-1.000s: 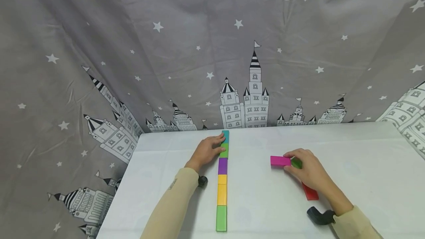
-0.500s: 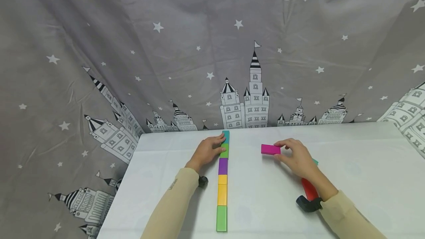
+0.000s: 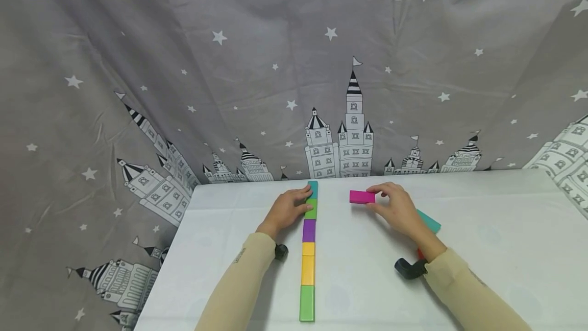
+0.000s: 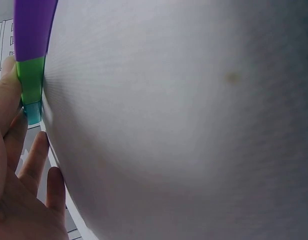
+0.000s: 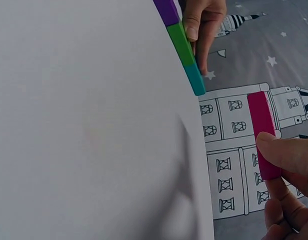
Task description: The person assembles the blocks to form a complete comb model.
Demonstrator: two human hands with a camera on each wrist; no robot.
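Note:
Between thumb and fingers, my right hand (image 3: 396, 210) pinches a magenta block (image 3: 361, 197) above the table, short of the row's far end; the right wrist view shows the magenta block (image 5: 263, 130) held near one end by the thumb. My left hand (image 3: 284, 212) lies along the left side of the row, fairly straight fingers touching the teal block (image 3: 313, 189) and the thumb at the green block (image 3: 311, 209). Toward me the row continues with a purple block (image 3: 309, 231), a yellow-orange stretch (image 3: 308, 267) and a light green block (image 3: 307, 303).
Behind my right forearm lies another teal block (image 3: 429, 221), with a bit of a red block (image 3: 420, 254) showing beside the sleeve. The white tabletop (image 3: 358, 290) ends at a grey curtain (image 3: 257, 65) printed with castles and stars.
My right hand has carried the magenta block left and toward the far edge, away from the loose blocks, uncovering the teal one. My left hand stays at the row.

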